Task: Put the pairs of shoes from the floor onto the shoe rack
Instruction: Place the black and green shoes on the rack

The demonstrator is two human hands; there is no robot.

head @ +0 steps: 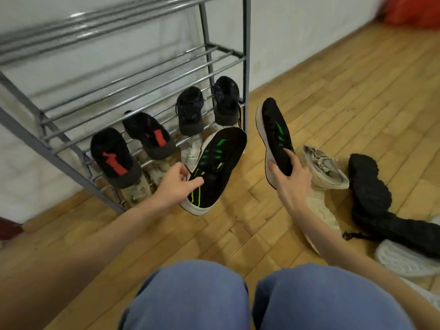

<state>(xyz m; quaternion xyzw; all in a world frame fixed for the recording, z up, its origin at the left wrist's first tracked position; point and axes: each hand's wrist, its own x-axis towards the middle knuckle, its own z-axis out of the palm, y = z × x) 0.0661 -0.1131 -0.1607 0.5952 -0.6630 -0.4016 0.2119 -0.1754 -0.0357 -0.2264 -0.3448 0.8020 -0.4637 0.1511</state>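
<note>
Nearest the camera are the person's two knees [214,296] in blue trousers, above a wooden floor [238,234]. Beyond them, the left hand [177,184] curls its fingers over the collar of a black shoe with green stripes [214,167], held near the foot of the metal shoe rack [133,101]. The right hand [289,177] grips the heel of its matching shoe [273,129], lifted with the toe pointing away, just right of the rack's upright post. The rack's lowest shelf, far left, holds a black pair with red tongues [114,158] and a plain black pair [190,110], filling most of its right end. The main risk, in my judgement, is crowding: pushing the green-striped pair onto that shelf could knock the plain black pair off the thin bars, or a sole could slip between the bars. The shelves above look free. On the floor at right lie a pale grey trainer [326,167] and a black shoe [366,182] lying on its side, with more white soles beyond; pale shoes also sit under the rack.
</note>
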